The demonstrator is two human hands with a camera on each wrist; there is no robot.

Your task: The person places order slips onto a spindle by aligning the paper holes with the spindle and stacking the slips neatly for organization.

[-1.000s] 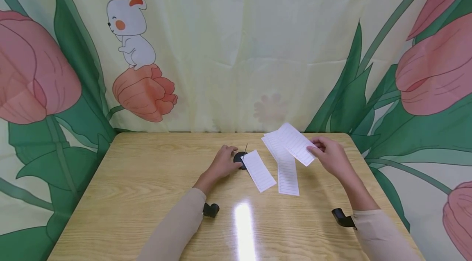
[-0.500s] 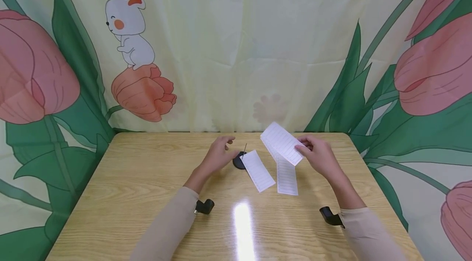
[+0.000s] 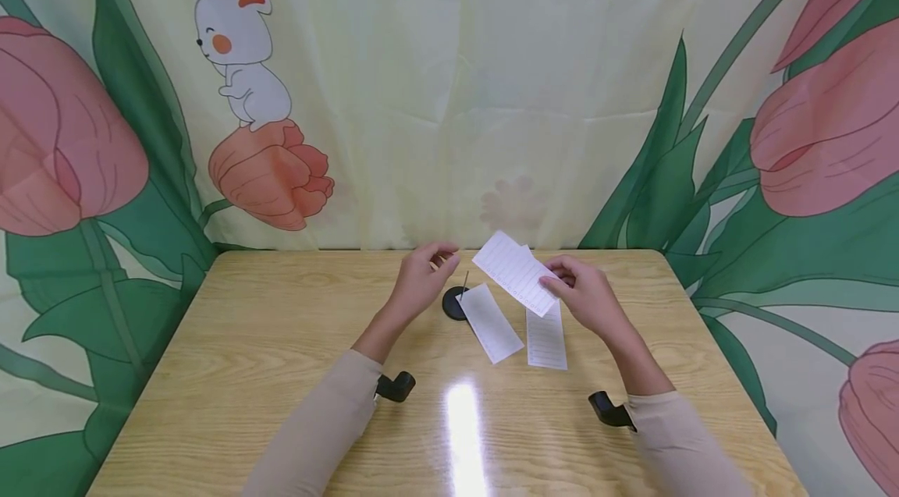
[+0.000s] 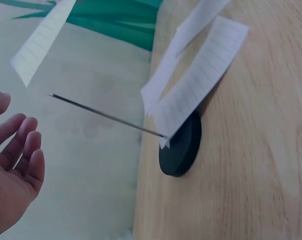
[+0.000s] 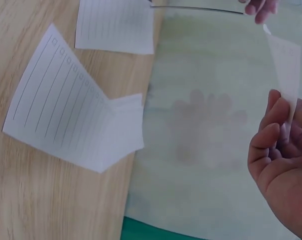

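Note:
My right hand [image 3: 586, 296] pinches a lined white paper slip [image 3: 513, 272] by its right end, above the table. A bill spike [image 3: 453, 305] with a round black base and thin upright metal rod [image 4: 106, 116] stands toward the back. One lined slip [image 3: 493, 327] is pierced near its end by the rod and sits low, by the base [image 4: 190, 147]. My left hand [image 3: 417, 280] is raised just left of the rod, holding nothing, its fingers loosely bent. In the left wrist view, the hand is apart from the rod's tip.
More lined slips [image 5: 61, 110] lie overlapping on the wooden table [image 3: 281, 356], right of the spike and partly under the held slip in the head view. A curtain [image 3: 393, 130] printed with tulips and a rabbit hangs behind the table's back edge.
My left hand has left the spike's base and risen beside the rod. The right hand has carried its slip leftward, closer to the spike.

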